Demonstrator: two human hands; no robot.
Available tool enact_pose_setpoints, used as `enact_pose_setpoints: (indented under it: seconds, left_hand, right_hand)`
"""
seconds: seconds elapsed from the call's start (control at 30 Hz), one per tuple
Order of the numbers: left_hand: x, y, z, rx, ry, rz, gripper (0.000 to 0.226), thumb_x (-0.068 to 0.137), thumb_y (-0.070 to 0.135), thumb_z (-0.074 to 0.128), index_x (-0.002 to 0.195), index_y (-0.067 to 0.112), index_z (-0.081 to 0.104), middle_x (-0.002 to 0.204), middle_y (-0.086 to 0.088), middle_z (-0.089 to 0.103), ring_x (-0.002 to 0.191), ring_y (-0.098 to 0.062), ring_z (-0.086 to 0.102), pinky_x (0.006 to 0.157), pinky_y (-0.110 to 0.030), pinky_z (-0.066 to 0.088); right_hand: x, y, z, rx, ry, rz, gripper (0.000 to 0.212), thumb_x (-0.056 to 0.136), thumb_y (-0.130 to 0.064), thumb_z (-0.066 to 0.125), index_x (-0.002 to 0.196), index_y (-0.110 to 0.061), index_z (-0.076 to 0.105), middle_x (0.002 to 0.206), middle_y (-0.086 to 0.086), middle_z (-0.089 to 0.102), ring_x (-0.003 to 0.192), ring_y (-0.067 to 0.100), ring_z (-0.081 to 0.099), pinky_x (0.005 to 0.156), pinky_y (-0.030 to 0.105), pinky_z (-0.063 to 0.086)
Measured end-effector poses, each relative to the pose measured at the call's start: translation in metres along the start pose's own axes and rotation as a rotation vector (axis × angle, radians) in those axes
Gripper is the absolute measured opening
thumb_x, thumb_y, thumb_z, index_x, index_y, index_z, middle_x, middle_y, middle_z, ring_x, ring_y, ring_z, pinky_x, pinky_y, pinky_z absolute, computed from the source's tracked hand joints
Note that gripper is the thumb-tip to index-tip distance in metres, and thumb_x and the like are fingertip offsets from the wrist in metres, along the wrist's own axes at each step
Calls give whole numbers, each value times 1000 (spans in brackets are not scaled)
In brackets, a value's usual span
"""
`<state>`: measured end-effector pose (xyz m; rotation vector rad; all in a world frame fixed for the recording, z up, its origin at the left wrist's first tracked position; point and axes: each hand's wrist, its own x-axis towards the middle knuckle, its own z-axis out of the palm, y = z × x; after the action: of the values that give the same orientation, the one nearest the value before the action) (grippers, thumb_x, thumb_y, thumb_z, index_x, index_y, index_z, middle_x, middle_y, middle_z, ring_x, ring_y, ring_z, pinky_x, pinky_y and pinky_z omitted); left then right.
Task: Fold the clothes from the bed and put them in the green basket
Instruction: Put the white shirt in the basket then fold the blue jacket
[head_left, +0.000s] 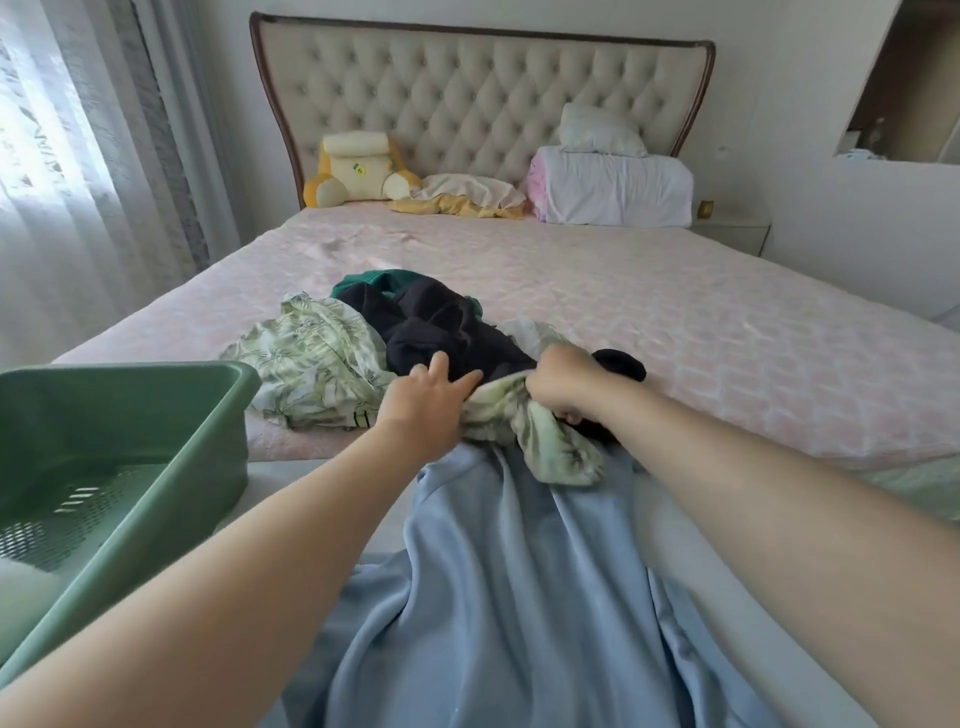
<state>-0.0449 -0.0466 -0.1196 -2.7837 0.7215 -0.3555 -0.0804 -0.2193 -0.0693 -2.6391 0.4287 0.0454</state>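
Note:
A heap of clothes lies at the near edge of the pink bed (675, 322): a green-leaf print garment (311, 358), a black garment (441, 327) on top, and a dark green piece (384, 280) behind. My right hand (566, 384) grips a fold of a leaf-print cloth (550, 441) that hangs over the bed's edge. My left hand (431, 410) reaches in beside it, fingers spread and touching the black garment and the print cloth. The green basket (130, 410) stands at the left, beside the bed.
A light blue cloth (493, 597) covers my lap below the hands. Pillows, a folded white duvet (613, 189) and a yellow cushion (358, 166) lie against the tufted headboard. A curtained window is at the left, a nightstand (732, 231) at the right.

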Motion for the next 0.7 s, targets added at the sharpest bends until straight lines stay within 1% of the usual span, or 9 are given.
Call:
enact_pose_setpoints:
  seconds: [0.07,0.13,0.2,0.3,0.37,0.43,0.5,0.57,0.7]
  left_hand:
    - [17,-5,-14,-127,2,-94,13,94,18,50,106,22,53,113,-7,58,93,-27,59,65,-34,46]
    - [37,-16,-28,-344,23,-241,8,92,8,47,95,12,54,95,-8,63,78,-24,58,61,-32,45]
    - [55,-35,-45,-696,137,-360,28,91,3,48,119,6,51,87,-8,58,66,-18,52,50,-28,41]
    - [62,-56,-60,-1067,169,-312,84,89,-3,53,155,26,10,119,-18,57,65,-18,55,42,-24,39]
    - [55,-55,-54,-1022,171,-269,96,87,-8,53,157,34,1,158,-15,27,95,-25,61,46,-19,40]
    - [41,-45,-38,-860,278,-230,91,83,-15,46,156,30,15,163,-3,13,130,-28,44,66,-18,44]
    - [20,-31,-23,-685,451,-134,73,78,-15,45,142,19,41,146,-7,34,126,-26,43,84,-25,43]
    - [2,-16,-8,-559,545,-19,51,75,-11,47,117,15,57,118,-5,49,101,-20,49,78,-28,42]
    - [-29,16,11,-572,139,141,16,82,21,56,96,24,63,99,7,57,95,-23,62,70,-28,45]
  right_hand:
    - [17,-19,-11,359,30,117,18,96,-5,42,84,2,52,69,18,65,55,30,64,61,36,59]
    - [41,-35,-17,517,200,26,15,96,-9,50,102,-1,61,94,14,70,81,29,69,72,34,57]
    - [55,-51,-26,638,243,-168,50,94,-14,59,143,-15,49,139,8,54,123,25,56,88,30,49]
    - [59,-58,-31,506,192,-311,93,92,0,56,160,-37,4,169,-1,-7,146,26,32,75,23,48]
    - [55,-48,-24,285,214,-288,99,90,9,51,159,-38,0,165,0,-25,147,30,32,73,29,54]
    - [45,-33,-8,62,242,-223,88,89,4,55,158,-31,13,166,7,-14,142,36,35,88,38,52]
    - [33,-14,9,-179,311,-171,64,87,-12,63,142,-23,34,150,15,21,125,38,45,90,41,47]
    - [21,2,20,-273,276,-104,48,84,-31,67,124,-19,41,123,10,44,108,33,55,78,38,47]
    - [3,15,37,214,-66,150,14,94,-12,51,86,-4,58,72,11,64,57,26,60,49,26,44]
